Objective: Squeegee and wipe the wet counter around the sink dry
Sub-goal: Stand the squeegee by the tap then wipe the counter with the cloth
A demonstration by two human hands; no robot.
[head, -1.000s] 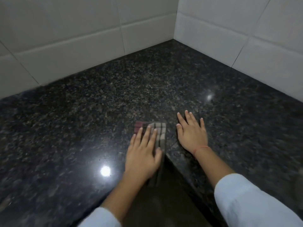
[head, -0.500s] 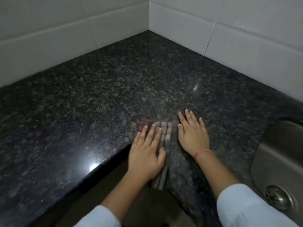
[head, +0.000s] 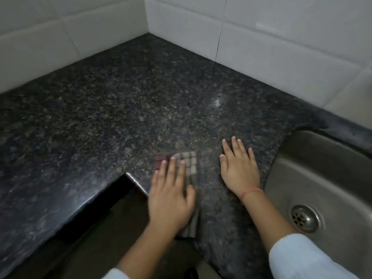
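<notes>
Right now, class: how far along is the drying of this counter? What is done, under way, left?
Done: the counter toward the tiled corner shows no puddles. In hand: the left hand presses a checked cloth flat near its edge; the right hand rests flat beside the sink. Left: dull smears by the sink's far rim suggest more wiping.

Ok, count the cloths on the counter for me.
1: the checked cloth under the left hand at the counter's front edge, left of the sink. More may lie off-frame.
</notes>
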